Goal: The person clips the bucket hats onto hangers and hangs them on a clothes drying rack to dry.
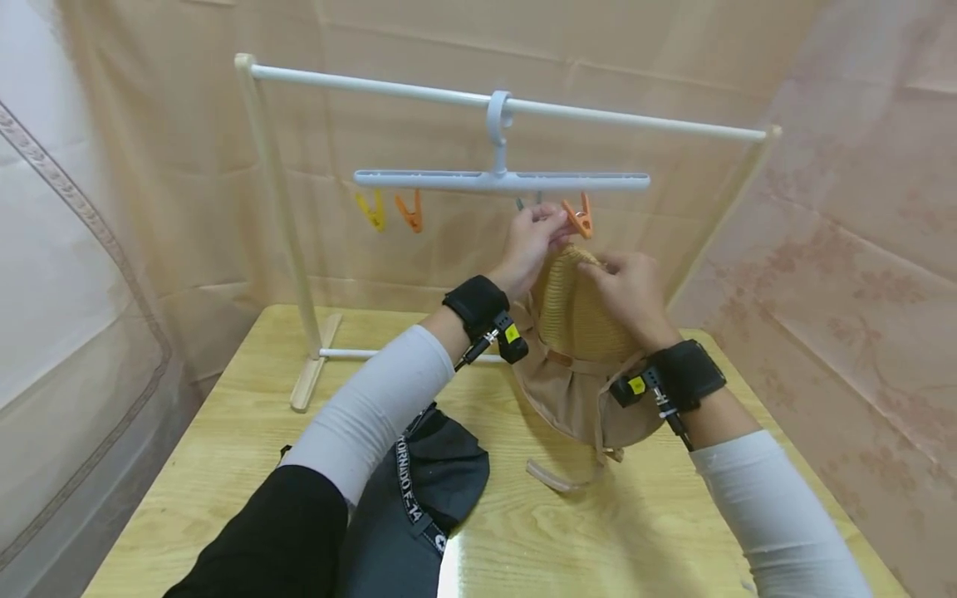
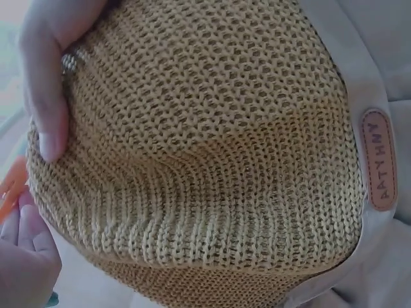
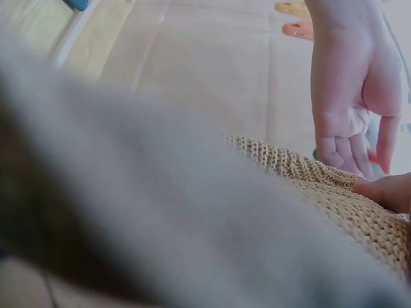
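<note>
A tan sun hat (image 1: 583, 320) with a knitted crown, a beige fabric brim (image 1: 568, 407) and a brown label patch (image 2: 379, 160) hangs in front of me below the hanger. My right hand (image 1: 631, 291) pinches the top of the crown, its thumb lying on the knit in the left wrist view. Just above, my left hand (image 1: 534, 241) has its fingertips on an orange clip (image 1: 580, 218) that hangs under the pale blue hanger (image 1: 426, 178). The clip's lower end is close to the crown's top edge.
The hanger hooks over a white rail (image 1: 359, 83) on a wooden-legged stand. Yellow (image 1: 371, 212) and orange clips (image 1: 409, 212) hang at its left; a green clip shows behind my left hand. A black cap (image 1: 449, 465) with a lettered strap lies on the table (image 1: 209, 465).
</note>
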Available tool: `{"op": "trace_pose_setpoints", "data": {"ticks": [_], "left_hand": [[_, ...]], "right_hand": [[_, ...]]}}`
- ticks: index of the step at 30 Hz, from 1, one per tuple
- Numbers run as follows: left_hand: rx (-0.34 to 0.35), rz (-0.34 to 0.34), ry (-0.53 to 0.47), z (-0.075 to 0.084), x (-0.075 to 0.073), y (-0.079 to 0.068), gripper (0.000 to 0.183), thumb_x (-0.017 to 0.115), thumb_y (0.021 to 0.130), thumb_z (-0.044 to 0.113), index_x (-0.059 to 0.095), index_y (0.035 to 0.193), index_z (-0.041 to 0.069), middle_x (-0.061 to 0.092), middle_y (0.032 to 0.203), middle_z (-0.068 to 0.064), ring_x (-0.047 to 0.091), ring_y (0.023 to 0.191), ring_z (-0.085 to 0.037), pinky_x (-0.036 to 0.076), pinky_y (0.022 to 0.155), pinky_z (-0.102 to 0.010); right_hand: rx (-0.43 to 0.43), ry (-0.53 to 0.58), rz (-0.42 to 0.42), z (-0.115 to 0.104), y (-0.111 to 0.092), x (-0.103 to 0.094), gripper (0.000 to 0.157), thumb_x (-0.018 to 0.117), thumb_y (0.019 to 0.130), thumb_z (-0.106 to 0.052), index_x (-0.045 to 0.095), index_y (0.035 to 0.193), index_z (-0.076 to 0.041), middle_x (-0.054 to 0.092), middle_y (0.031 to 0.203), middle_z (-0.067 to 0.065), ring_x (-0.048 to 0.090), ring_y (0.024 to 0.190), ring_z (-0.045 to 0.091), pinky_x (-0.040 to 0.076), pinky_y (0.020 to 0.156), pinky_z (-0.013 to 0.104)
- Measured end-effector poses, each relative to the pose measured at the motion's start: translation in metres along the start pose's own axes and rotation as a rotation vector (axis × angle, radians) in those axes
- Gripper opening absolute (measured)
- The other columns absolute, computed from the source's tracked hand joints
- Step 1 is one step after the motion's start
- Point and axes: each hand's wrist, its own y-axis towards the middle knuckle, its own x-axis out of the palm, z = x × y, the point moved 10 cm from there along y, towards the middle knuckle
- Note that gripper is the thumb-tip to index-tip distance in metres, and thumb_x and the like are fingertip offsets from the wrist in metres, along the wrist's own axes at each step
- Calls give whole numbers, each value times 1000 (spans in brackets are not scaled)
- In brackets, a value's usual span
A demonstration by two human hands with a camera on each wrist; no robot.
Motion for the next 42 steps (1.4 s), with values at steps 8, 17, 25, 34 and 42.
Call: {"op": "trace_pose_setpoints", "data": {"ticks": [8,17,25,34,42], "left_hand": [[-3,-1,82,4,5,-4,34,53,95,19,54,123,0,62,116,-17,61,94,-17,49,94,-35],[-32,-118,-14,6,15,-10,35,43,99,18,51,123,-5,57,126,-21,59,107,-22,45,99,-35],[-131,-243,-180,-6,26,-10,36,37,101,19,43,126,-5,48,133,-28,55,115,-29,38,105,-40],[-207,-275,-317,-7,32,-11,39,40,100,20,44,131,-2,43,140,-22,41,128,-30,32,110,-37],[-292,-277,-317,-14,25,-10,43,40,99,20,36,138,1,36,146,-19,37,131,-27,25,114,-35]], "right_hand": [[0,8,14,-2,2,1,28,64,87,-24,70,99,0,70,97,22,59,75,26,42,60,32],[12,19,5,4,2,1,28,64,87,-23,70,100,1,69,101,23,60,81,28,44,65,36],[10,-11,-1,8,-3,1,27,64,87,-23,70,100,0,71,94,22,56,68,24,39,55,30],[15,-10,-5,9,-4,0,29,64,87,-25,70,102,-1,70,100,21,59,74,25,42,58,31],[23,-12,3,7,-5,3,27,65,86,-25,71,98,-1,71,93,22,55,68,25,39,55,30]]}}
